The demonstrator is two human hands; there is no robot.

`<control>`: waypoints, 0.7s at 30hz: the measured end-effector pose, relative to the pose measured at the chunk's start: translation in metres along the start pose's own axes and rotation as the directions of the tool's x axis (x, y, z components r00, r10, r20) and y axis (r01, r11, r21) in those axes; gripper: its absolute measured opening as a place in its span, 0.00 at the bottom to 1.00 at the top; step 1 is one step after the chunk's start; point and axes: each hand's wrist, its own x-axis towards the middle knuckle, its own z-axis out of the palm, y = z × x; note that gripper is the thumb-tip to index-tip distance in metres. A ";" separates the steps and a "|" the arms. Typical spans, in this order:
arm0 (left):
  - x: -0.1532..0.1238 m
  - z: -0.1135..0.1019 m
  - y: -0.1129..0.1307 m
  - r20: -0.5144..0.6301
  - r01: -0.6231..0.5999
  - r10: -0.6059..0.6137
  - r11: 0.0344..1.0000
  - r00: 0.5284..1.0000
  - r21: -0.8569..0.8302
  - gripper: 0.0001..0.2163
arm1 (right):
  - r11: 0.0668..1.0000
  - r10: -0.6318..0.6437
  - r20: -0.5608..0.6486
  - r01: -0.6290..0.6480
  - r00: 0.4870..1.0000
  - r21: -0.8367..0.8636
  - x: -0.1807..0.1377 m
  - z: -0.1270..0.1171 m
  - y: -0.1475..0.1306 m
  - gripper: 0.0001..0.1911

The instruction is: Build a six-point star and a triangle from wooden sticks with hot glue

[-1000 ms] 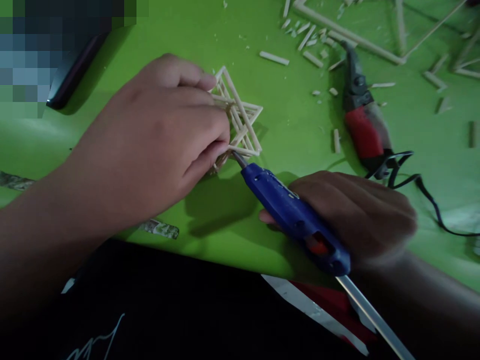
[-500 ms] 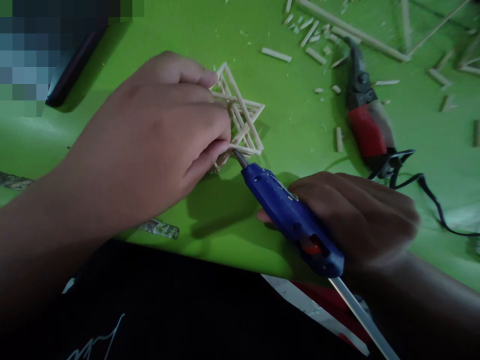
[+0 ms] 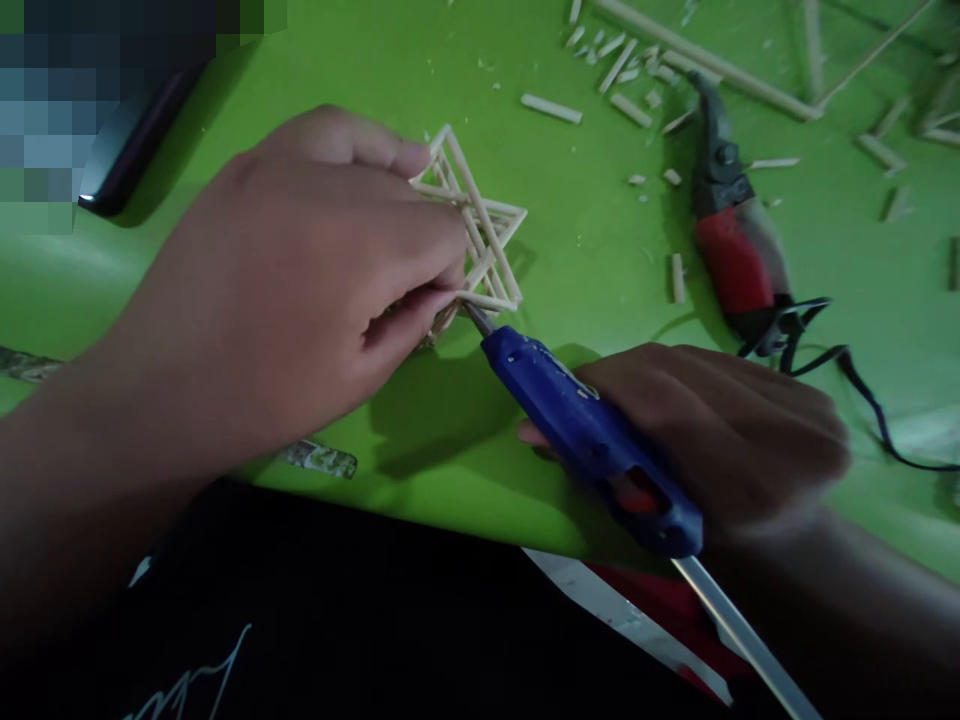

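My left hand (image 3: 322, 240) is closed on a small star-shaped frame (image 3: 486, 225) of thin wooden sticks. Its fingers cover the frame's left part, while the crossed sticks at the right stay visible. In my right hand (image 3: 720, 430) is a blue glue gun (image 3: 577, 430), gripped from the right side; the palm and most fingers are hidden. The gun's metal nozzle (image 3: 477, 318) reaches the lower edge of the frame, close by my left fingertips. Whether it touches the wood I cannot tell. A pale glue stick (image 3: 742, 635) sticks out behind the gun.
Red-handled pruning shears (image 3: 731, 230) lie on the green table (image 3: 450, 420) at the right, near a black cord (image 3: 862, 390). Cut stick pieces (image 3: 551, 108) and shavings are scattered around. A larger stick frame (image 3: 712, 60) lies at the top right, a dark-edged device (image 3: 142, 150) at the top left.
The back end of the glue gun has swung slightly right and down with my right hand, its nozzle staying at the frame. My left hand has shifted only slightly.
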 end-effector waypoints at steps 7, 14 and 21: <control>-0.004 0.000 -0.001 0.019 -0.101 0.099 0.984 0.995 0.146 0.25 | 1.000 0.016 -0.039 -0.016 0.999 -0.012 -0.001 -0.003 0.001 0.13; -0.008 0.000 -0.009 -0.015 -0.187 0.188 0.980 0.982 0.067 0.17 | 0.996 0.076 -0.105 -0.071 0.991 0.058 -0.002 0.000 -0.001 0.12; -0.009 -0.001 -0.008 -0.031 -0.186 0.187 0.982 0.982 0.013 0.17 | 0.996 0.020 -0.088 -0.012 0.996 0.083 0.004 0.003 0.004 0.15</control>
